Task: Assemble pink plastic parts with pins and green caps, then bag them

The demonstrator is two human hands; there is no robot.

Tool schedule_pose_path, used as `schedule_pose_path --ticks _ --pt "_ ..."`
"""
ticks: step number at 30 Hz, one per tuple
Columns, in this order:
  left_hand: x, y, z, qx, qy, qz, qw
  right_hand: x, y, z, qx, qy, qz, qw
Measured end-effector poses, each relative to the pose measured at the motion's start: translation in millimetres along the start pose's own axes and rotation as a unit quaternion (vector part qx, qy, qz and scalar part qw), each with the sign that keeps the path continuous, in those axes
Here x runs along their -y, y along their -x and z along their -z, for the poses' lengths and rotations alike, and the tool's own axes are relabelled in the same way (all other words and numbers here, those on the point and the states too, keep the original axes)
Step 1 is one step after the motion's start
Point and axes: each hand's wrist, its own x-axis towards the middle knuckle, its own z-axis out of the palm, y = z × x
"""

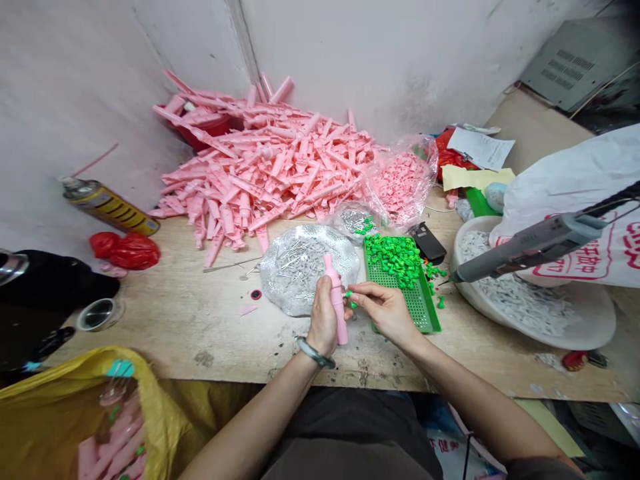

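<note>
My left hand is wrapped round a pink plastic tube piece, holding it upright above the table's front part. My right hand pinches a small green plastic piece right against the side of the pink piece. Just behind my hands lies a clear bag of small metal pins. A green perforated tray with a heap of green pieces sits to the right of them.
A big heap of pink parts fills the back. A bag of small pink pieces, a white bowl of pale bits, a grey tool, a spray can and a yellow bag of pink parts stand around.
</note>
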Motion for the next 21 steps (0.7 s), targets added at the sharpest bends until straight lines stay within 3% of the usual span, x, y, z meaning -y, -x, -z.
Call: schedule_pose_path --ticks 4,7,11,13,15,16,17,18,20,21 --pt "1.3 3.9 -2.9 -0.006 0.003 -0.003 1.0 2.3 -1.5 3.6 0.0 -0.002 -0.002 1.0" --pt "0.6 11.0 -1.1 -0.018 -0.073 -0.064 0.995 3.7 -3.2 5.9 0.014 -0.025 -0.051 0.998" --pt "-2.9 19.7 1.6 0.006 -0.14 -0.144 0.98 2.9 -2.8 1.9 0.043 -0.048 -0.112 0.992" --pt "-3.4 19.7 1.8 0.025 -0.143 -0.139 0.98 4.3 2.6 -0.1 0.056 -0.028 -0.101 0.993" --pt "-2.7 17.3 1.0 0.051 -0.122 -0.086 0.988 10.2 10.7 5.8 0.058 0.049 -0.029 0.997" --pt "-2.4 15.9 0.3 0.063 -0.098 -0.046 0.992 15.1 14.3 13.9 0.023 0.113 0.037 0.993" --pt "-2.4 14.6 -0.7 0.071 -0.069 0.001 0.995 21.2 16.4 26.1 -0.053 0.183 0.121 0.974" --pt "-2.9 13.8 -1.9 0.077 -0.039 0.051 0.995 28.1 16.5 42.2 -0.162 0.244 0.211 0.933" --pt "-5.2 13.6 -5.4 0.095 0.002 0.144 0.985 41.8 9.3 83.1 -0.384 0.287 0.348 0.806" --pt "-6.6 14.4 -7.7 0.11 0.013 0.185 0.977 47.5 2.7 105.1 -0.43 0.258 0.364 0.785"
